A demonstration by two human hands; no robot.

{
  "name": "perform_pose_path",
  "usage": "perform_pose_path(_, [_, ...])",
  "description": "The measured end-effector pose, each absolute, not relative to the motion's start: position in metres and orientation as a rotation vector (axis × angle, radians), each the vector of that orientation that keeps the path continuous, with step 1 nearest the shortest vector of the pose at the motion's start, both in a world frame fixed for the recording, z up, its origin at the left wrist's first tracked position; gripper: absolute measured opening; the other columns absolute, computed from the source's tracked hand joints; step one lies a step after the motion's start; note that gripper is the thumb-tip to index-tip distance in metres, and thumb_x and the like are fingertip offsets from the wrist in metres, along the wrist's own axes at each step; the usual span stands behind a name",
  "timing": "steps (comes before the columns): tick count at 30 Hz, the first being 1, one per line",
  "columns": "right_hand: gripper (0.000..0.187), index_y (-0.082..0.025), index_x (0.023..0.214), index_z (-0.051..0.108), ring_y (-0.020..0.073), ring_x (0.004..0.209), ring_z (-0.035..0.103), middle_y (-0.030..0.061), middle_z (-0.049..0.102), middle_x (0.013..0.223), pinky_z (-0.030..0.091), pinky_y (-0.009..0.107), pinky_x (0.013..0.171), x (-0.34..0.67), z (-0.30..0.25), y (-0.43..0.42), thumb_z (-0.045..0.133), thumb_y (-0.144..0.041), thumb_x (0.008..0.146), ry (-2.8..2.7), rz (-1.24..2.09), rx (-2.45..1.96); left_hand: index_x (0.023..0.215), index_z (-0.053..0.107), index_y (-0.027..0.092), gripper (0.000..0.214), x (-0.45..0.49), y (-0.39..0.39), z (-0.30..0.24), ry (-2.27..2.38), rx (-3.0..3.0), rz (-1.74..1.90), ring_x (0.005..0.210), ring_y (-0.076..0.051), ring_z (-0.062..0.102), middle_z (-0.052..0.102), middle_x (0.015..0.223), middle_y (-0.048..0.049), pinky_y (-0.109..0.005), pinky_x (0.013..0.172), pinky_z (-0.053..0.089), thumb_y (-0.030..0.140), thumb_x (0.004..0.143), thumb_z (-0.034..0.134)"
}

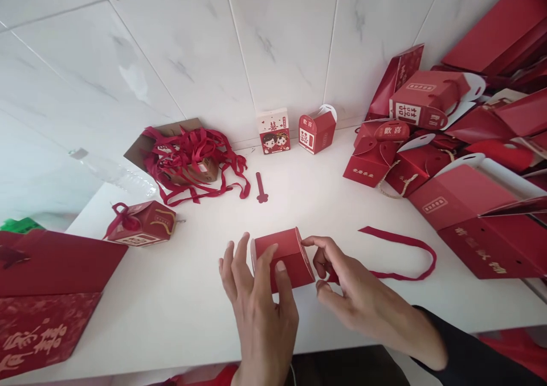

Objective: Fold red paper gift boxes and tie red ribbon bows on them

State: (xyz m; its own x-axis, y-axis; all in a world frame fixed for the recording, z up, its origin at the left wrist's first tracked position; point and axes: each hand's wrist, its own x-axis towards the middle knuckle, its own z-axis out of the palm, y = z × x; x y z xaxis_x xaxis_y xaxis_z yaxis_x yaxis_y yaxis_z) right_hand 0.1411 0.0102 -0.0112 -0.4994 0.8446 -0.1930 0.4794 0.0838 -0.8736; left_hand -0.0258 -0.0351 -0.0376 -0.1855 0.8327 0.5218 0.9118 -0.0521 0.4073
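A small red paper box (287, 254) lies on the white table (179, 295) near the front edge. My left hand (256, 300) rests against its left side, fingers spread over the box's top and front. Fingers of my right hand (346, 283) are curled at the box's right end, pinching its flap. A red ribbon (401, 255) loops on the table just right of my right hand and runs under it.
A tangle of red ribbons (192, 158) on a cardboard piece sits at the back left. One finished tied box (141, 223) stands left. Two small boxes (294, 129) stand by the tiled wall. Several red boxes and bags (461, 163) pile up right; red bags (47, 295) lie left.
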Motion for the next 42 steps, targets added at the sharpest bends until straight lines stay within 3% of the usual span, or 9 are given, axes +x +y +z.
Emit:
perform_pose_path(4, [0.037,-0.030,0.125,0.045,0.0170,0.089,0.057,-0.0020,0.058,0.101,0.047,0.031,0.081,0.143,-0.007,0.011,0.043,-0.010,0.095,-1.909,1.566,-1.272,0.119,0.062,0.022,0.022,-0.025,-0.029,-0.031,-2.113,-2.023,-1.027,0.152,-0.040,0.025,0.043,0.153,-0.0155,-0.073,0.116,0.025,0.024,0.098,0.055])
perform_pose_path(8, [0.011,-0.028,0.106,0.047,0.0174,0.087,0.057,-0.0024,0.060,0.097,0.046,0.032,0.081,0.140,-0.006,0.014,0.037,-0.025,0.106,-1.845,1.605,-1.319,0.100,0.067,0.023,0.009,-0.023,-0.024,-0.030,-2.160,-2.027,-1.057,0.150,-0.040,0.030,0.050,0.146,-0.0120,-0.073,0.117,0.021,0.027,0.094,0.062])
perform_pose_path(11, [0.022,-0.027,0.098,0.045,0.0181,0.078,0.059,-0.0021,0.061,0.087,0.046,0.032,0.072,0.138,-0.005,0.017,0.031,-0.039,0.111,-1.896,1.525,-1.337,0.096,0.065,0.024,0.005,-0.022,-0.026,-0.031,-2.156,-2.048,-1.143,0.147,-0.038,0.036,0.055,0.142,-0.0106,-0.073,0.115,0.025,0.024,0.094,0.061])
perform_pose_path(15, [0.026,-0.026,0.125,0.045,0.0218,0.072,0.066,-0.0003,0.067,0.080,0.046,0.033,0.066,0.138,-0.002,0.019,0.036,-0.045,0.109,-2.034,1.375,-1.369,0.120,0.058,0.024,0.026,-0.016,-0.035,-0.023,-2.148,-1.969,-1.195,0.150,-0.035,0.032,0.050,0.147,-0.0144,-0.067,0.119,0.023,0.022,0.095,0.060])
perform_pose_path(21, [0.059,-0.025,0.153,0.020,0.0193,0.073,0.066,0.0030,0.071,0.096,0.050,0.031,0.067,0.142,-0.001,0.011,0.050,-0.029,0.102,-2.084,1.381,-1.232,0.114,0.063,0.022,0.022,-0.001,-0.043,-0.004,-1.995,-2.106,-1.074,0.156,-0.037,0.015,0.038,0.158,-0.0141,-0.067,0.123,0.010,0.025,0.092,0.061])
perform_pose_path(26, [0.083,-0.032,0.156,0.017,0.0174,0.073,0.064,-0.0020,0.066,0.089,0.048,0.029,0.069,0.141,0.000,0.009,0.049,-0.001,0.086,-2.065,1.350,-1.274,0.095,0.066,0.024,0.009,-0.002,-0.042,-0.011,-1.936,-2.200,-1.113,0.155,-0.036,0.021,0.046,0.154,-0.0088,-0.069,0.122,0.010,0.018,0.090,0.063])
perform_pose_path(34, [0.028,-0.027,0.120,0.053,0.0157,0.081,0.059,0.0006,0.063,0.101,0.048,0.026,0.072,0.152,0.017,0.018,0.065,-0.039,0.098,-1.824,1.741,-1.148,0.092,0.062,0.024,0.011,-0.016,-0.044,-0.010,-2.031,-2.161,-1.239,0.153,-0.033,0.028,0.051,0.148,-0.0096,-0.068,0.119,0.024,0.015,0.095,0.057])
perform_pose_path(37, [0.027,-0.026,0.116,0.054,0.0156,0.084,0.056,0.0013,0.061,0.104,0.048,0.026,0.074,0.155,0.016,0.018,0.064,-0.045,0.099,-1.673,1.847,-1.095,0.091,0.062,0.024,0.011,-0.017,-0.043,-0.008,-2.039,-2.161,-1.269,0.153,-0.033,0.029,0.053,0.147,-0.0085,-0.067,0.119,0.026,0.015,0.095,0.058])
perform_pose_path(42, [0.027,-0.023,0.102,0.059,0.0125,0.068,0.044,-0.0043,0.051,0.079,0.039,0.025,0.063,0.154,0.014,0.017,0.062,-0.050,0.100,-1.545,1.930,-1.096,0.095,0.063,0.025,0.011,-0.019,-0.044,-0.007,-2.006,-2.222,-1.257,0.153,-0.033,0.029,0.051,0.151,-0.0071,-0.066,0.119,0.027,0.016,0.094,0.058])
